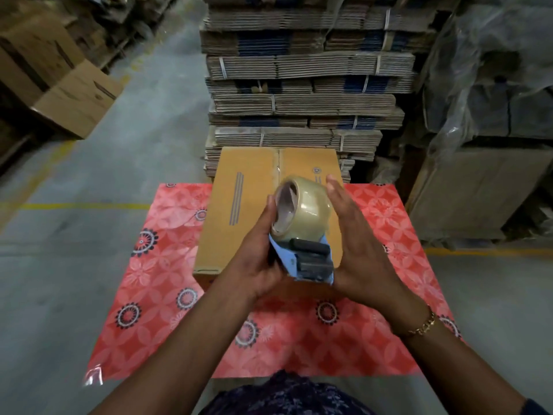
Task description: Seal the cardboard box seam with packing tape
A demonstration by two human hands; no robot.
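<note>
Head view: our left hand clamps the tape dispenser above the cardboard box, lying at twelve o'clock on the table. Our right hand is open beside the roll. We judge the dispenser light and rigid, best held by its handle; box print is unreadable.

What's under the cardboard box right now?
The cardboard box sits on a red patterned sheet. The hands and tape dispenser cover its near edge, and whatever lies beneath the sheet is hidden.
</note>
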